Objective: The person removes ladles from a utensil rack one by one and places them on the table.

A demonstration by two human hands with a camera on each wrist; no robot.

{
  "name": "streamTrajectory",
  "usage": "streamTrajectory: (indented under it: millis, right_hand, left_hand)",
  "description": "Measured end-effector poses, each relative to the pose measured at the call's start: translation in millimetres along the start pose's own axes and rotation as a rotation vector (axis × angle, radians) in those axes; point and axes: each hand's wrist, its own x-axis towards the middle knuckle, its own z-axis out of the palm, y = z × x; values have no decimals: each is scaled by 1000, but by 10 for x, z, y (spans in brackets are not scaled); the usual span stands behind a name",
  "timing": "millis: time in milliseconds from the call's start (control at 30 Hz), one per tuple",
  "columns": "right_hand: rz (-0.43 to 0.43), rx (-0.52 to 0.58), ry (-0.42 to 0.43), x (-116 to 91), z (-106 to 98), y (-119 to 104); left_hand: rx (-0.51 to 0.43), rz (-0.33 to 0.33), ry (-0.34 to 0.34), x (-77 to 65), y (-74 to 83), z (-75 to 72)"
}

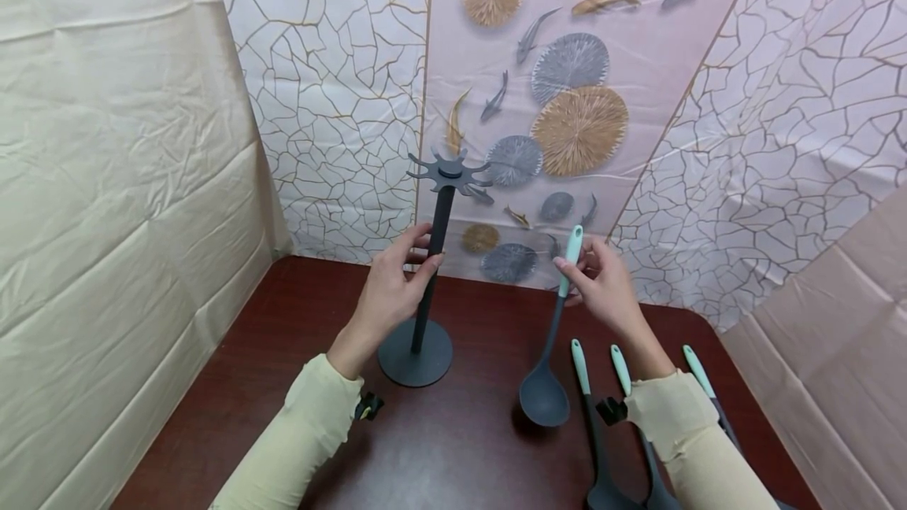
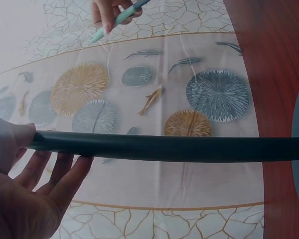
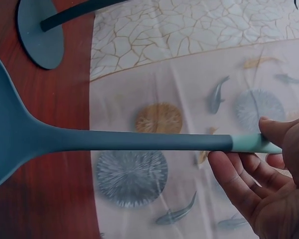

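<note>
A dark utensil stand (image 1: 441,219) with a round base and a ring of hooks on top stands upright on the table. My left hand (image 1: 390,282) holds its pole (image 2: 189,149) partway up, thumb on one side and fingers on the other. No utensil hangs from its hooks. To the right, my right hand (image 1: 605,286) pinches the mint-green handle of a dark ladle (image 1: 544,396) between thumb and fingers. The ladle is held handle up, slightly tilted, its bowl low over a shadow on the table. In the right wrist view, the ladle's shaft (image 3: 139,140) runs across the frame.
Several more mint-handled utensils lie on the right of the dark red table (image 1: 453,447): one handle (image 1: 581,368), a second (image 1: 620,368) and a third (image 1: 698,371). My right forearm partly covers them. Patterned cloth (image 1: 340,101) hangs behind the table; plain cloth (image 1: 127,179) hangs at left.
</note>
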Motion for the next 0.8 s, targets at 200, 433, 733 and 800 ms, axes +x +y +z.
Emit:
streamTrajectory:
  millis: [200,433,733,800]
  right_hand:
    - [51,-21,1,-46,13,169]
    - [83,-27,-15,-87,37,323]
    - [131,-13,-47,-125,69,482]
    - [142,-5,-59,-134,81,507]
  left_hand:
    - [18,-11,-5,-3,8,-11]
    - [16,-12,-4,-19,-6,-7]
    - [24,-7,-3,-10,-12,-3]
    - [24,-6,-3,-10,-14,-2]
